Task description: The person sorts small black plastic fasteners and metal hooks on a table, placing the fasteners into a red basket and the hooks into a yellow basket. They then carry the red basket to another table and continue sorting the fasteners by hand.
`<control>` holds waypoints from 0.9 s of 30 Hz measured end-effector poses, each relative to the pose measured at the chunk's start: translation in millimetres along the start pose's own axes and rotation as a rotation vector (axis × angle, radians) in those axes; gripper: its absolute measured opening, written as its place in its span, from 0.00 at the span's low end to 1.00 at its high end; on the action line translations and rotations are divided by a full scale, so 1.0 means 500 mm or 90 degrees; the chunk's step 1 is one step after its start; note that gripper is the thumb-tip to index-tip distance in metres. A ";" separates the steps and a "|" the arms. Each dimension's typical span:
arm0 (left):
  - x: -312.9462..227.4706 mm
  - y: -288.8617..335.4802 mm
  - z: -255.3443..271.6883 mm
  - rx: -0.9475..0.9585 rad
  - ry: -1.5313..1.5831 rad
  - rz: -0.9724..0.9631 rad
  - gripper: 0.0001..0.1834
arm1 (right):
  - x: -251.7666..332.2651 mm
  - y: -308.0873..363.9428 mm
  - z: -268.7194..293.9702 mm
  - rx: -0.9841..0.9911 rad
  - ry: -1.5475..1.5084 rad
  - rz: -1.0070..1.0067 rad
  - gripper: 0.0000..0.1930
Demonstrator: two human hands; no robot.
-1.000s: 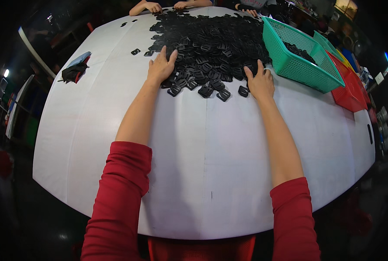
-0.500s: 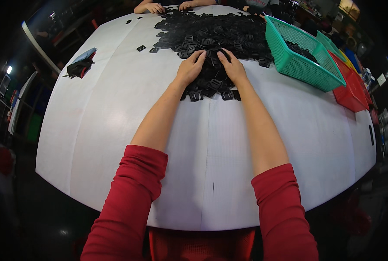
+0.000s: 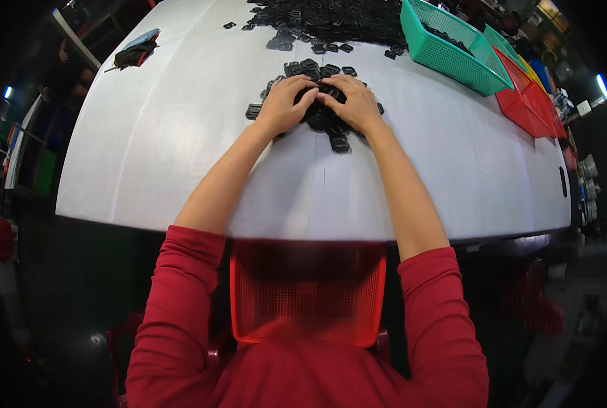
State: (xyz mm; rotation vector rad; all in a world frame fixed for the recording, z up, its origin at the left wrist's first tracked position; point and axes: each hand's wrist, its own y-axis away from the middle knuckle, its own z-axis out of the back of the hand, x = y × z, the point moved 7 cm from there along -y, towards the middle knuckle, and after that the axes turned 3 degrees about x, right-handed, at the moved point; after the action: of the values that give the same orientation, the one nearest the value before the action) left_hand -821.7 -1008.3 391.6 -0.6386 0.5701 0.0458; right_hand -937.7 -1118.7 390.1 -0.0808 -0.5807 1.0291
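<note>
We take the small heap of black plastic buckles (image 3: 325, 122) on the white table (image 3: 174, 156) as our landmark. Well to its left, we note a dark bundle with blue cloth (image 3: 137, 52). The left hand (image 3: 285, 105) curves round the heap's left side, fingers bent over the pieces. On the near side of the heap, past the table's edge, we find a red mesh basket (image 3: 308, 299). Beyond the heap and apart from it spreads the main pile (image 3: 334, 19), a few stragglers lying at its near fringe. The right hand (image 3: 355, 103) cups the heap's right side, its thumb close to the left one; whether either hand is clamped on single pieces, we cannot tell. Well right of the heap, a green mesh basket (image 3: 446, 66) holds dark pieces; farther right sits a second red basket (image 3: 533, 109). We judge one portion set apart, loose at its edges, while most buckles remain in the main pile.
</note>
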 end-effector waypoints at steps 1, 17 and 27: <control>-0.016 0.029 0.006 0.039 0.020 0.008 0.14 | 0.019 0.030 0.004 -0.008 0.023 0.030 0.22; -0.247 0.258 0.034 0.028 -0.110 -0.010 0.15 | 0.149 0.380 0.111 -0.169 -0.001 -0.020 0.15; -0.277 0.264 0.024 0.098 -0.111 -0.084 0.15 | 0.127 0.392 0.100 -0.091 -0.239 -0.170 0.07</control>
State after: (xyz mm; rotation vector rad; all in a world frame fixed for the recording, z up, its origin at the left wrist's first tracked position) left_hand -961.2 -876.6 398.3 -0.5158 0.3580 -0.0651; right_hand -1091.8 -972.9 394.6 0.0660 -0.9792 0.7442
